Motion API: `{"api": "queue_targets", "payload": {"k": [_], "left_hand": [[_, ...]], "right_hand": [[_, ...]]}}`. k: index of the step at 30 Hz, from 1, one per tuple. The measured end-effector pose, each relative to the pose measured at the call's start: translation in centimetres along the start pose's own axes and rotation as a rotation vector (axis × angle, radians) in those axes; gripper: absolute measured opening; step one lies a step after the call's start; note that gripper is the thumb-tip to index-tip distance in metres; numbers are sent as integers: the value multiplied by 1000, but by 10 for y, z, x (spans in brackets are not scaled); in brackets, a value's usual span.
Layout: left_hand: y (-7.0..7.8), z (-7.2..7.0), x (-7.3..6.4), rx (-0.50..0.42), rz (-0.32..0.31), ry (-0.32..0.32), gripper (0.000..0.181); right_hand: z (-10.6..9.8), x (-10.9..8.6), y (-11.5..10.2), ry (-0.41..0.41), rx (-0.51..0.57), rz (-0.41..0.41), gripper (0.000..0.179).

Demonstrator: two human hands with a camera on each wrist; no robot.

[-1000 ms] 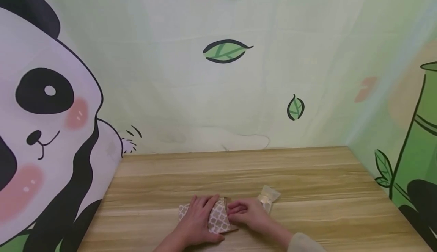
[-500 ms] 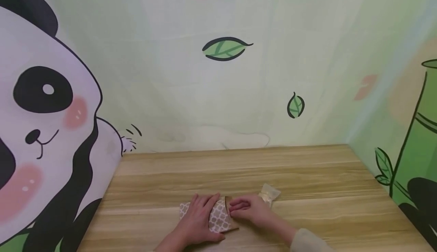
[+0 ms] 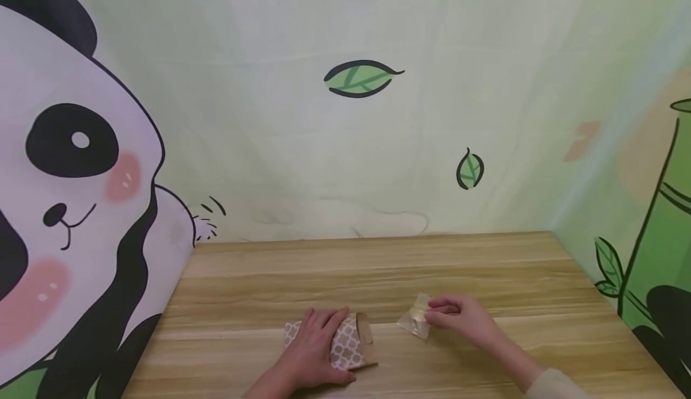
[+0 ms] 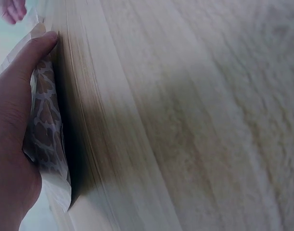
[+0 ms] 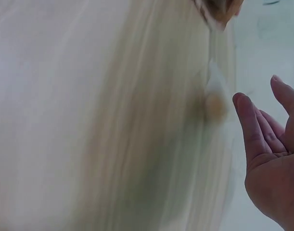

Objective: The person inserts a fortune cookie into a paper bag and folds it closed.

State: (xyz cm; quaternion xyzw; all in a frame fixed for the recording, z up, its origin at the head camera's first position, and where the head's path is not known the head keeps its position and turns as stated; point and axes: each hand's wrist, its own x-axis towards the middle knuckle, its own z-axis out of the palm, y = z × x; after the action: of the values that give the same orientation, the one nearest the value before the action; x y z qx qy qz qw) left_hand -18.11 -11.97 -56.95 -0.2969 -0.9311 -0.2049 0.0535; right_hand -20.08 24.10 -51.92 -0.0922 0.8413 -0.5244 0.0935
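Observation:
A small box or packet with a brown-and-white lattice pattern lies on the wooden table, its brown cardboard end open on the right. My left hand lies over it and holds it, thumb along the near edge, as the left wrist view also shows. To the right, a small clear plastic packet has something pale yellow inside. The fingertips of my right hand are at its right edge, pinching it. The packet is blurred beside those fingertips in the right wrist view; the exact contact is unclear.
The wood-grain table meets a pale green backdrop at its far edge. A printed panda covers the left side and printed green bamboo the right.
My right hand has left the patterned box's open end and moved right to the clear packet. The packet has turned and shifted slightly left. My left hand stays on the box.

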Motion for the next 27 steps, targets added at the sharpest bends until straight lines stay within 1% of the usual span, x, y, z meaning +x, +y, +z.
{"api": "queue_targets", "payload": {"k": [4, 9, 12, 15, 17, 20, 24, 27], "left_hand": [[1, -1, 0, -8, -9, -6, 119], [2, -3, 0, -14, -17, -10, 119], [3, -4, 0, -7, -18, -11, 119], [3, -4, 0, -1, -16, -13, 119], [4, -4, 0, 1, -15, -12, 119], [5, -4, 0, 1, -15, -12, 118], [4, -3, 0, 5, -19, -16, 118], [2, -3, 0, 6, -21, -17, 118]], "right_hand": [[-11, -8, 11, 32, -8, 20, 41], [-15, -9, 22, 57, -36, 12, 41], [-12, -6, 27, 76, -49, 36, 44], [-8, -1, 30, 100, -38, 74, 46], [-5, 3, 31, 114, -21, 91, 46], [-1, 8, 31, 133, -24, 110, 47], [5, 14, 26, 167, -75, 131, 45], [9, 19, 21, 176, -96, 144, 44]]}}
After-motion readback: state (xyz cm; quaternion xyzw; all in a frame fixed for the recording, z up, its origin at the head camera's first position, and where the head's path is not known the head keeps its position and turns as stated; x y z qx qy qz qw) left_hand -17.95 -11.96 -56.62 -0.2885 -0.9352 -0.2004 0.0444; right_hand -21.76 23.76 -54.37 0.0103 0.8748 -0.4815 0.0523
